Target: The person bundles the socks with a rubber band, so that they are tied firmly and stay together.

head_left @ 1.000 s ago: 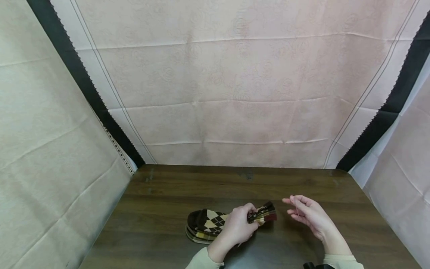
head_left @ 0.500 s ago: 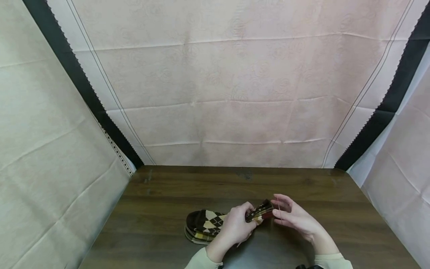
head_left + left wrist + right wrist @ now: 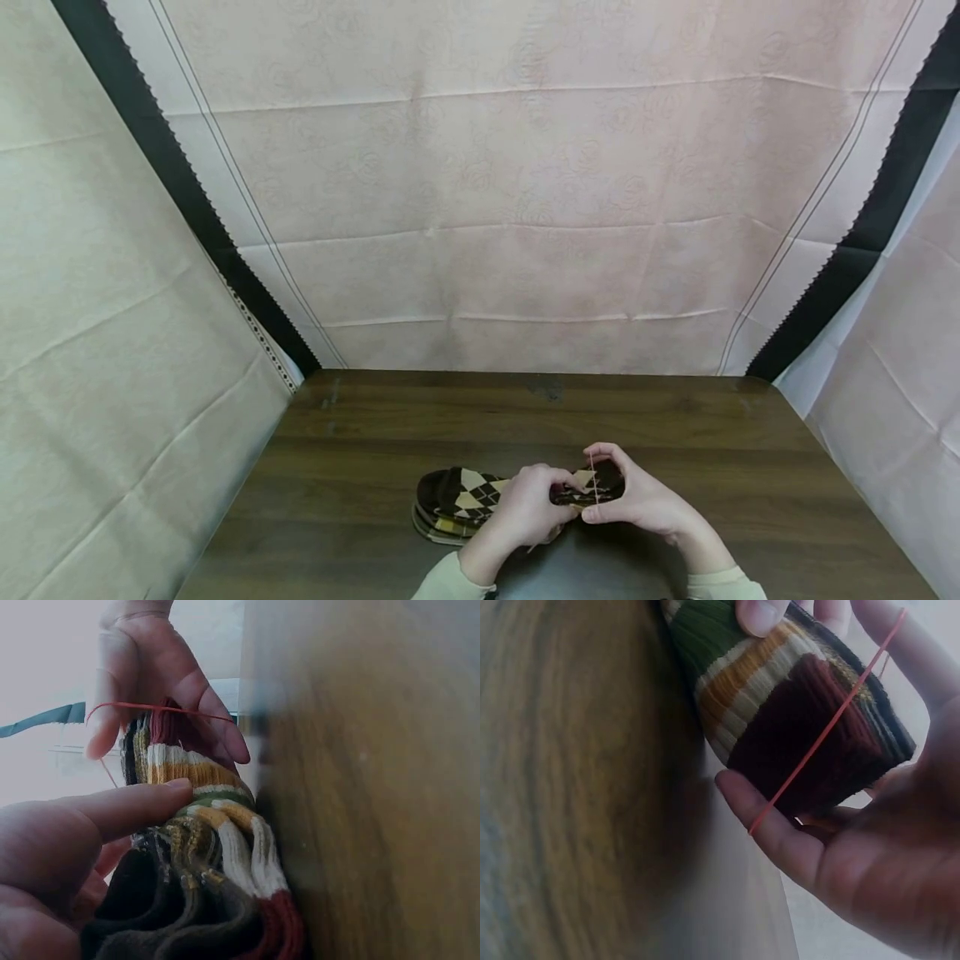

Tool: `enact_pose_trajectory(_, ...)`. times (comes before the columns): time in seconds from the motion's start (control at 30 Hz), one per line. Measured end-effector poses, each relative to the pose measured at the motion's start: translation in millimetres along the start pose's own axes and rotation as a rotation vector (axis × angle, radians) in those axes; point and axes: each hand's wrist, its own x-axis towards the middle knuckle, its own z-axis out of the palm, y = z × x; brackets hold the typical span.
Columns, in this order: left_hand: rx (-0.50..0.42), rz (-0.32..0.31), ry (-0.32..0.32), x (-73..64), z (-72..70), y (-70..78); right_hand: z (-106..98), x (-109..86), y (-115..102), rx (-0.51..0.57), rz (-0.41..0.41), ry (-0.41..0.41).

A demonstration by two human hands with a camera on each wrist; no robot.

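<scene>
A stack of folded patterned socks [image 3: 477, 495] lies lengthwise on the table, with argyle on top and striped ribbed cuffs at the right end. My left hand [image 3: 525, 502] grips the stack near its cuffs, thumb pressed on the ribbing in the left wrist view. Around the thumb and fingers of my right hand [image 3: 647, 502] a thin red rubber band [image 3: 832, 724] is stretched wide. Those spread fingers stand on either side of the dark red cuff ends [image 3: 799, 739], and the band crosses in front of them. Part of the stack is hidden behind my left hand.
The brown wooden table [image 3: 360, 433] extends behind and to both sides of the socks. Pale cloth panels [image 3: 480, 183] with black edging [image 3: 225, 242] rise at the back and sides.
My right hand has moved left to the cuff ends, its thumb and fingers spreading the rubber band around them. My left hand keeps its grip on the socks, nearly in place.
</scene>
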Motion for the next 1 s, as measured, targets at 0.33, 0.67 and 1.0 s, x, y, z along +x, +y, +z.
enact_pose_trajectory(0.33, -0.055, 0.048, -0.021, 2.2, -2.8, -6.0, 7.4, 3.7, 1.8, 0.019, 0.006, -0.052)
enact_pose_trajectory(0.67, -0.085, 0.086, -0.002, 6.1, -4.7, -9.2, 10.2, 5.3, -4.0, -0.070, 0.040, -0.047)
enact_pose_trajectory(1.0, -0.303, 0.009, 0.220, 10.1, -14.3, -19.2, 4.7, 7.4, 10.6, -0.131, 0.180, 0.082)
